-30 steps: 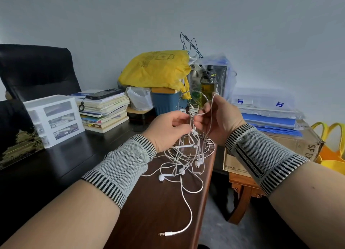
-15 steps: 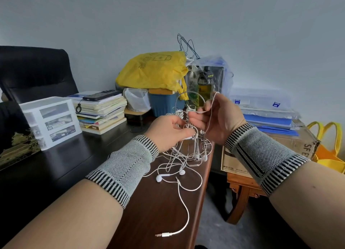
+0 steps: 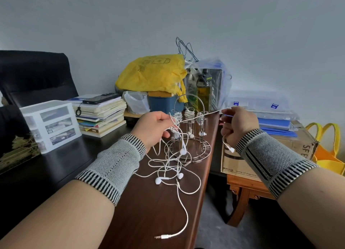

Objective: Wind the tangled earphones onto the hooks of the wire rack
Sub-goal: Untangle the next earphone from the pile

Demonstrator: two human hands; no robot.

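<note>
A silver wire rack [image 3: 190,149] with a round base and an arched handle stands near the right edge of the brown table [image 3: 149,211]. White cords are wound on three of its hooks [image 3: 189,113]. My left hand [image 3: 155,127] pinches a white earphone cord just left of the rack. My right hand [image 3: 237,125] grips the same cord to the right, and the stretch between them [image 3: 201,115] runs taut in front of the rack's top. An earbud [image 3: 230,149] dangles below my right hand. Tangled white earphones [image 3: 168,174] lie before the rack, their jack plug [image 3: 161,236] near the front.
A white drawer unit [image 3: 50,123] and a book stack with a phone [image 3: 100,114] sit at the left. A yellow bag [image 3: 153,75], blue tub and bottles crowd the back. To the right, off the table, stand a cardboard box [image 3: 261,155] and yellow bags [image 3: 328,155].
My hands have moved apart from in front of the rack, the right one swinging out right, pulling the cord taut between them. The rack's wound hooks are now uncovered.
</note>
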